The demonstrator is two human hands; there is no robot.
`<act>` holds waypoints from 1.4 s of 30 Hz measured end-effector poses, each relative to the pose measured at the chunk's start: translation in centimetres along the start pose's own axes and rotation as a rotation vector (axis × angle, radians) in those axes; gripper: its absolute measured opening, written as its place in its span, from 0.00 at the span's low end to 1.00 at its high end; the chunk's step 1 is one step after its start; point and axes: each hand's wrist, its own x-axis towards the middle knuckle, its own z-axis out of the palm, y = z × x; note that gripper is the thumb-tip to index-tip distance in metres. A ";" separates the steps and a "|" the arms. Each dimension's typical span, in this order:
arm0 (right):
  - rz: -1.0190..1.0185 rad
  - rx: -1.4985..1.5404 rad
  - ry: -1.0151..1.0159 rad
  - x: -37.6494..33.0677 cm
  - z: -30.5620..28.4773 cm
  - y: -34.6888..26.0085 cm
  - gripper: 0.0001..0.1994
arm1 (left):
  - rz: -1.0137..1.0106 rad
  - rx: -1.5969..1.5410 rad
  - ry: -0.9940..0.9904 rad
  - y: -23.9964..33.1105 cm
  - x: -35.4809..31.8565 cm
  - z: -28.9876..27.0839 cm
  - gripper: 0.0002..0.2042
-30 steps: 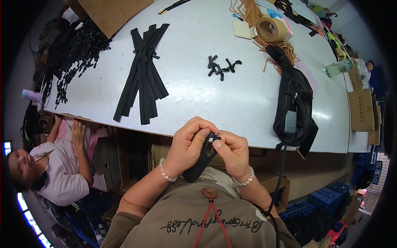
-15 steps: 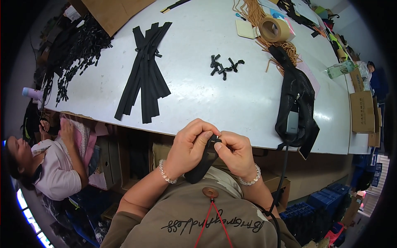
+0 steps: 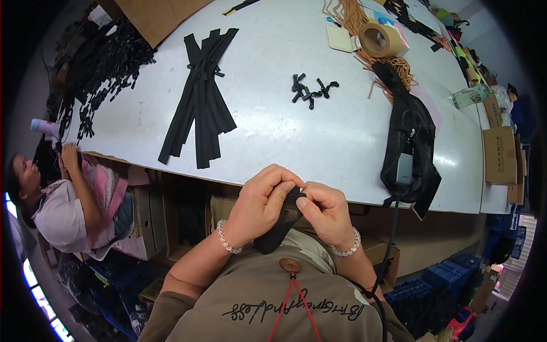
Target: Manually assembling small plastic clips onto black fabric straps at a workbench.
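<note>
Both hands meet in front of my chest, just off the table's near edge. My left hand [image 3: 265,196] pinches the upper end of a black fabric strap [image 3: 277,231], whose free part hangs down toward my shirt. Fingertips of my right hand [image 3: 323,210] close on the same end, at a small dark piece I cannot make out clearly. Farther up the table lies a fanned stack of black straps [image 3: 199,108], crossed near its top. A small cluster of black plastic pieces [image 3: 310,91] rests to the right of that stack.
On the white table [image 3: 273,137] are a black mesh bag [image 3: 407,131] with a cable, a tape roll [image 3: 380,40] and tan cords [image 3: 347,20]. A heap of black cords [image 3: 111,68] covers the far left. A co-worker [image 3: 68,211] sits at left; blue crates [image 3: 450,276] stand lower right.
My hands stay almost in place, still pinching the strap end. The co-worker at left has shifted back and raised their hands toward the table edge.
</note>
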 end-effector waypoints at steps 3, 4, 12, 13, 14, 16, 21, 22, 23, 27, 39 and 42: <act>-0.007 0.004 -0.014 -0.2 -0.1 0.2 0.11 | -0.023 -0.037 -0.028 -0.1 0.0 -0.1 0.06; -0.012 0.000 -0.026 -0.2 -0.1 0.3 0.11 | -0.031 -0.049 -0.042 -0.2 -0.1 -0.1 0.06; 0.199 0.236 0.107 -1.0 0.7 0.2 0.11 | -0.212 -0.273 -0.075 -0.7 -0.3 -0.1 0.06; 0.275 0.265 0.122 -1.1 0.7 0.2 0.11 | -0.209 -0.289 -0.064 -0.6 -0.3 -0.1 0.06; 0.276 0.266 0.121 -1.1 0.7 0.3 0.11 | -0.209 -0.289 -0.064 -0.6 -0.3 0.0 0.06; 0.171 0.282 0.144 -1.1 0.9 0.6 0.10 | -0.165 -0.324 -0.024 -0.7 -0.2 0.3 0.06; 0.018 -0.056 0.079 -0.6 -0.1 -0.4 0.07 | -0.164 -0.270 -0.031 -0.8 -0.5 0.3 0.06; 0.017 -0.128 0.050 -0.6 -0.2 -0.7 0.07 | -0.130 -0.221 -0.042 -0.8 -0.5 0.2 0.06; 0.017 -0.127 0.047 -0.5 -0.1 -0.7 0.07 | -0.132 -0.220 -0.040 -0.7 -0.5 0.2 0.06; -0.029 -0.155 0.102 -0.6 0.1 -0.2 0.06 | -0.055 -0.069 -0.037 -0.2 -0.3 0.1 0.05; 0.018 0.208 0.225 -0.8 1.7 0.6 0.07 | -0.179 -0.514 -0.011 -0.8 -1.0 0.8 0.07; 0.012 0.232 0.233 -0.9 1.6 1.1 0.07 | -0.248 -0.723 0.004 -0.4 -1.0 0.4 0.11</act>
